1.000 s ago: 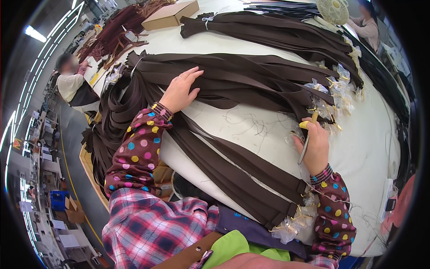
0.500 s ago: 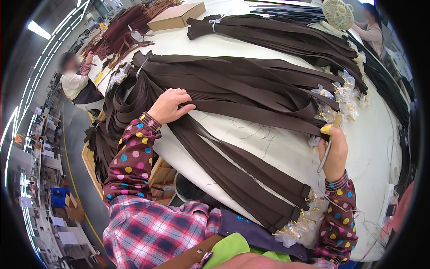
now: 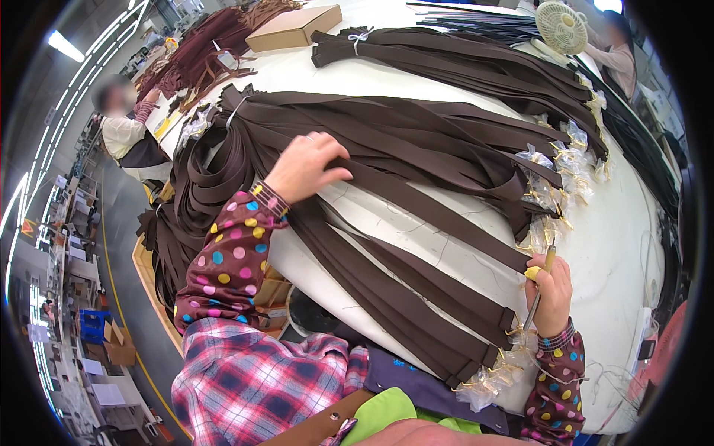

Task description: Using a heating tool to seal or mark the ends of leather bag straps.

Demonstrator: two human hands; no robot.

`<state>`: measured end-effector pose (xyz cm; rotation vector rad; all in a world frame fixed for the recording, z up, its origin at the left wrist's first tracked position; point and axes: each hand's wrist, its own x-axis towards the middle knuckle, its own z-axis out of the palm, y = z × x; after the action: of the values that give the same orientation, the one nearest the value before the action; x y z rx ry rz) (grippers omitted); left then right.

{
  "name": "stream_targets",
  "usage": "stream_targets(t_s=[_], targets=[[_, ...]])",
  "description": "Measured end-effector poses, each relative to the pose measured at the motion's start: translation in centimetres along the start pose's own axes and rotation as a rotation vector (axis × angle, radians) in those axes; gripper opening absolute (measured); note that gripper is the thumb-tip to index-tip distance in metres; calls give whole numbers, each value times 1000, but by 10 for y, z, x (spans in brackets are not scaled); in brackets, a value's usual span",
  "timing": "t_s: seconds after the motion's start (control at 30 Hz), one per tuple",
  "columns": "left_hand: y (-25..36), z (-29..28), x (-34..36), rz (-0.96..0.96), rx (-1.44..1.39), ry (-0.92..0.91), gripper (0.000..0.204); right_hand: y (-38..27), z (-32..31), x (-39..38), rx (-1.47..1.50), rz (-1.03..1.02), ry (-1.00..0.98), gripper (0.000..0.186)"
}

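Observation:
My right hand (image 3: 553, 299) is closed around a thin pen-like tool (image 3: 549, 260) with a tan end and a grey lower shaft. A yellow cover is on one of its fingers. The same hand pinches the end of a dark brown flat strap (image 3: 446, 218), which runs slantwise across the white table. My left hand (image 3: 307, 169) rests over the strap's other part, thumb and fingers apart, gripping nothing I can see. Beyond the strap lies a thick bundle of like straps (image 3: 394, 119), tied at the left. Two or more straps (image 3: 401, 297) lie nearer me, with plastic-wrapped gold-coloured fittings (image 3: 491, 380) at their ends.
Another tied strap bundle (image 3: 461, 56) lies farther back, beside a cardboard box (image 3: 294, 27). A beige round fan (image 3: 561, 27) stands at the far right. A thin cord (image 3: 595, 357) trails near my right sleeve. Co-workers (image 3: 123, 134) are at the far left and far right.
My right hand has lowered toward me, bringing the strap end away from the bundle. My left hand has slid slightly right and up along the strap, its fingers loosened.

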<state>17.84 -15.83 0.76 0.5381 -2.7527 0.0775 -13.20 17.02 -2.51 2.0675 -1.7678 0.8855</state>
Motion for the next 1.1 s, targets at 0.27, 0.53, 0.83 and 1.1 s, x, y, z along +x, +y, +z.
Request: stream_targets(t_s=[0.27, 0.53, 0.83, 1.1], targets=[[-99, 13, -28, -315, 306, 153, 36, -4, 1, -3, 20, 6, 19, 33], [-67, 0, -46, -333, -49, 33, 45, -4, 0, -7, -11, -22, 22, 30], [-66, 5, -33, -207, 161, 18, 53, -3, 3, -2, 17, -37, 23, 30], [-40, 33, 6, -265, 93, -5, 37, -8, -1, -1, 0, -6, 6, 26]])
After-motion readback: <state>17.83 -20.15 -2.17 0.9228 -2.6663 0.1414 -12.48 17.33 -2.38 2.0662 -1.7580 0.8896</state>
